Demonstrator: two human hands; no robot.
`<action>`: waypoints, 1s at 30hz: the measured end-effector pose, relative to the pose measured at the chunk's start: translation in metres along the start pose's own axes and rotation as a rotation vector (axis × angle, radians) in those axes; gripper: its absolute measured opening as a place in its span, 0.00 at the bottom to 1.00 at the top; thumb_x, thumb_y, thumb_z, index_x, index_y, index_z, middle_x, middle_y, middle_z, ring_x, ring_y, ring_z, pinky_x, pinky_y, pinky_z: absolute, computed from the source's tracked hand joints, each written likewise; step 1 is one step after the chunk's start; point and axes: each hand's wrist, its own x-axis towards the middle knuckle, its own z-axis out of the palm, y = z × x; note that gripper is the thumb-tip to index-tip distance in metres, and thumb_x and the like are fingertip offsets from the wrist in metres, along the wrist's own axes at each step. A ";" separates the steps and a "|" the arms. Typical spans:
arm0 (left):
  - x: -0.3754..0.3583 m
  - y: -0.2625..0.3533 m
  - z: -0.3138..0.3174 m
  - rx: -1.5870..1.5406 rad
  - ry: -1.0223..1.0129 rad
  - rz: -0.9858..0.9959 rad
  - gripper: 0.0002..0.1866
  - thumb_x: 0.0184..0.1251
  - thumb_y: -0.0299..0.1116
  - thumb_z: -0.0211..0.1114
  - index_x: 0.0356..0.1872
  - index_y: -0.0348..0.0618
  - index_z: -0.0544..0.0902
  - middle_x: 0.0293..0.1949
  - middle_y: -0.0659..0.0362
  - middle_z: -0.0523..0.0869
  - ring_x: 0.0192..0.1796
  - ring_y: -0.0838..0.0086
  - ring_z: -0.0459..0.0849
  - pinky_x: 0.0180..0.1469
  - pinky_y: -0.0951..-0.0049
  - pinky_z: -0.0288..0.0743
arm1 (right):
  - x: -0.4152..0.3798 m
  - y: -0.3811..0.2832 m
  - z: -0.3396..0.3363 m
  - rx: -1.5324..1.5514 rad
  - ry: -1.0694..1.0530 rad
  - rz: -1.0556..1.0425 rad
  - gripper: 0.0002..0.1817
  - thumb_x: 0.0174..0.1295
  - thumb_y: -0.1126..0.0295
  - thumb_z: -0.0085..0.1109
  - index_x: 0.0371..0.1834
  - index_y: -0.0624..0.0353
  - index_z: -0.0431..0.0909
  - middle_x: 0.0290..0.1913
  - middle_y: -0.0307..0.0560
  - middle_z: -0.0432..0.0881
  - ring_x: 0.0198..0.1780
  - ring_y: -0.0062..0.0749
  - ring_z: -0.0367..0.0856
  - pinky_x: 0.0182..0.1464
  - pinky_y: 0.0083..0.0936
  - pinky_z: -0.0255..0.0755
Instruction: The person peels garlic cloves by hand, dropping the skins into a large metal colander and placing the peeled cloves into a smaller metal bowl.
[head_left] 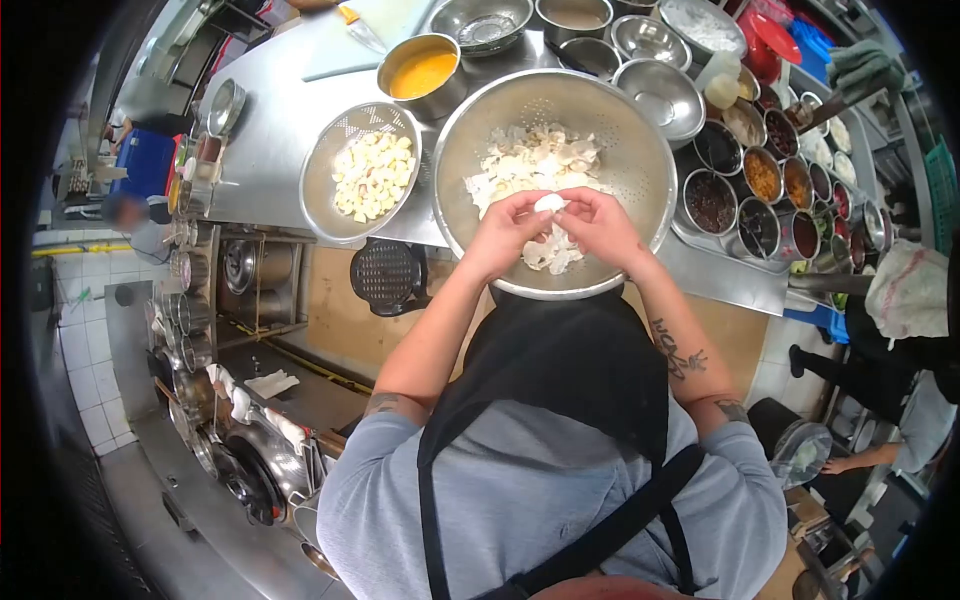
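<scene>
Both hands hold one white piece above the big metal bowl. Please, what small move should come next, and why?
Probably pull the white piece apart and let the parts drop into the large colander bowl. The left hand and right hand pinch it from both sides directly over the bowl, where many torn white pieces already lie.

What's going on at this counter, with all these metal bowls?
A person in a grey shirt and dark apron holds a small white piece between both hands, left hand and right hand, over a large steel colander that holds a heap of pale torn pieces. Beside it, a smaller colander holds pale yellowish chunks, and a pot of orange liquid stands behind. A tray of small sauce and spice tubs sits to the right.
</scene>
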 end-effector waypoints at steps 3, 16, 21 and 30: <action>0.000 -0.004 0.010 -0.061 0.064 -0.042 0.18 0.80 0.36 0.55 0.64 0.41 0.76 0.45 0.60 0.84 0.41 0.77 0.82 0.44 0.75 0.78 | -0.001 0.000 -0.004 -0.148 0.050 -0.190 0.18 0.64 0.69 0.65 0.55 0.65 0.80 0.32 0.39 0.81 0.28 0.17 0.77 0.31 0.18 0.73; -0.007 -0.021 0.048 0.119 0.315 0.023 0.22 0.83 0.51 0.45 0.55 0.42 0.76 0.34 0.62 0.80 0.32 0.81 0.77 0.33 0.78 0.72 | 0.011 0.019 -0.012 -0.257 -0.044 -0.273 0.17 0.61 0.76 0.61 0.53 0.68 0.81 0.28 0.40 0.82 0.28 0.18 0.78 0.33 0.21 0.75; 0.004 -0.024 0.038 0.288 0.442 0.039 0.22 0.83 0.51 0.43 0.46 0.42 0.75 0.31 0.63 0.76 0.31 0.82 0.73 0.34 0.77 0.73 | 0.011 0.013 -0.004 -0.100 0.046 -0.210 0.14 0.62 0.75 0.62 0.50 0.67 0.81 0.30 0.39 0.82 0.28 0.17 0.78 0.32 0.20 0.74; 0.009 -0.009 0.010 0.011 0.157 0.093 0.19 0.82 0.45 0.50 0.63 0.45 0.75 0.28 0.67 0.74 0.29 0.82 0.71 0.33 0.81 0.70 | 0.010 -0.003 0.008 0.058 0.133 -0.038 0.14 0.67 0.69 0.63 0.50 0.67 0.79 0.31 0.39 0.82 0.25 0.16 0.76 0.24 0.16 0.71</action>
